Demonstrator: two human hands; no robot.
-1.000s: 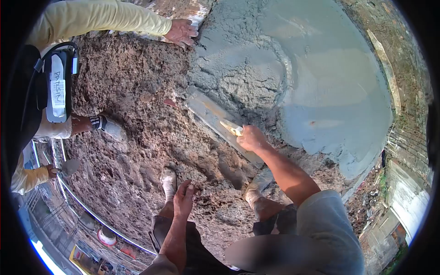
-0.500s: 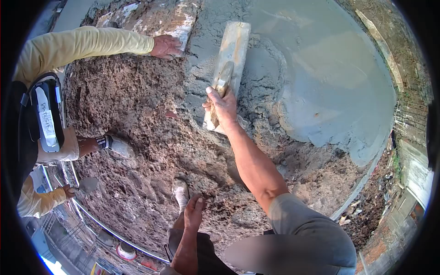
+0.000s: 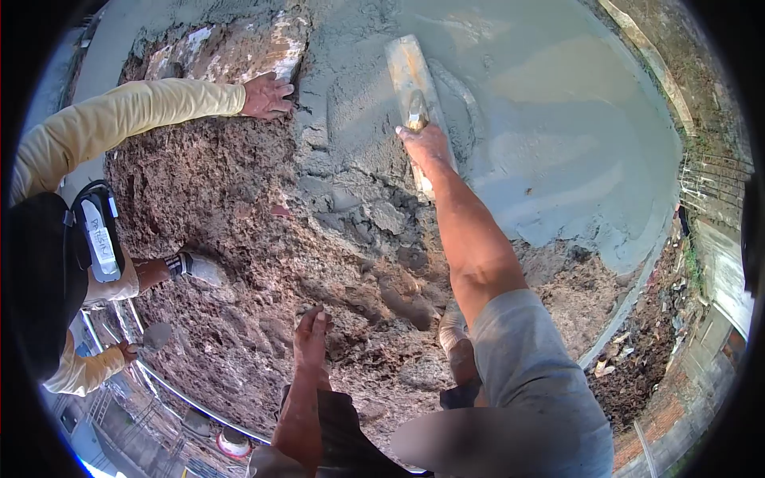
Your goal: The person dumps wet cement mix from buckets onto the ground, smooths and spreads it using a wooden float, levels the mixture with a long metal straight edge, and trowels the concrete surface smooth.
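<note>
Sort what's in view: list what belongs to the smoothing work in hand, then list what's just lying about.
In use:
right hand, gripping the float
wet cement, under the float
rough mortar, beside the float

Just about:
left hand, free, over the rubble
co-worker's hand at the cement's edge
co-worker's trowel, lower left
debris, right edge

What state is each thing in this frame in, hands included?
right hand: shut on the float handle
float: lying flat on the wet concrete
left hand: open, holding nothing
wet concrete: smoothed at right, rough beside the float
co-worker's hand: spread on the rough ground
</note>
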